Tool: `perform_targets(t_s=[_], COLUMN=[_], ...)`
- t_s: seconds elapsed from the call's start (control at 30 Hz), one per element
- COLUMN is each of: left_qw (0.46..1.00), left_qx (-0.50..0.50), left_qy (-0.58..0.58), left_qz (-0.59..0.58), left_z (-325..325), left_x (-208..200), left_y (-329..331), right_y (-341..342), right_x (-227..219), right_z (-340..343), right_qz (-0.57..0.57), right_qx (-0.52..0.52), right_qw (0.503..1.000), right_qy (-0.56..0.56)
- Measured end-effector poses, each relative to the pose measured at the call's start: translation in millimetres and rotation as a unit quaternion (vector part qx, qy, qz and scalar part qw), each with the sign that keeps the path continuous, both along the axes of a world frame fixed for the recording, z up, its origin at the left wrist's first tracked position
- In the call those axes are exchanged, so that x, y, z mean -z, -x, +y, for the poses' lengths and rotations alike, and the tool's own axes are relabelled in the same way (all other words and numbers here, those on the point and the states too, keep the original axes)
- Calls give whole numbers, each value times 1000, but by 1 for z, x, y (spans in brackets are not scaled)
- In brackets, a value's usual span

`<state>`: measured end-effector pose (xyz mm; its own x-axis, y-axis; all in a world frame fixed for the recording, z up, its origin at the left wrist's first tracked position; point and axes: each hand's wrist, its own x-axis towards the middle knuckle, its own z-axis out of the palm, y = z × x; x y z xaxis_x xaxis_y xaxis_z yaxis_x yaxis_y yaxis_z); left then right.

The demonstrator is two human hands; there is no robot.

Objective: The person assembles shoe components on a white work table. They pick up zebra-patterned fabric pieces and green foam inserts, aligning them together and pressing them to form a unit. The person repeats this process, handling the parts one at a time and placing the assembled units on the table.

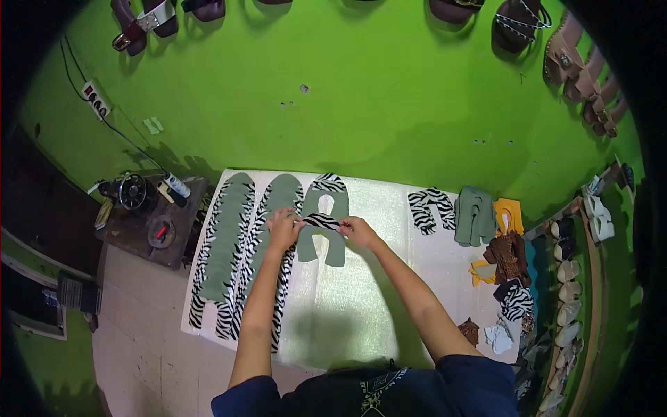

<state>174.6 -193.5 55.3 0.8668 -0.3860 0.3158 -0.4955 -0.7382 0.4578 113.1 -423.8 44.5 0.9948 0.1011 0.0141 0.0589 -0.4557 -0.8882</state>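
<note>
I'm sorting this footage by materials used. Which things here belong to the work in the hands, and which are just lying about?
In the work:
- left hand and right hand, both pinching a zebra-print strip
- grey-green cut piece under it
- two rows of laid-out pieces
- white sheet

Lying about:
- sewing machine
- sandals on the green wall
- pile of scraps

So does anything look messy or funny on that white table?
The two long rows on the left are tidy. The right side is messier: brown and yellow scraps lie heaped at the white table's edge. Both hands hold a zebra-striped piece; nothing looks broken.
</note>
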Motion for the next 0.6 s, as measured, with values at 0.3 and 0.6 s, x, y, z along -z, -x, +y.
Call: perform_targets(t_s=[0.3,0.6], left_qw=[999,991], left_qx=[14,-32], left_qy=[-37,-77], left_qz=[35,108], left_z=[-31,-46], left_x=[13,41], left_y=[-64,-110], right_y=[-50,-89], right_x=[21,32], right_z=[-21,-27], right_qz=[-77,44], right_qx=[61,95], right_qw=[995,994], right_qy=[31,41])
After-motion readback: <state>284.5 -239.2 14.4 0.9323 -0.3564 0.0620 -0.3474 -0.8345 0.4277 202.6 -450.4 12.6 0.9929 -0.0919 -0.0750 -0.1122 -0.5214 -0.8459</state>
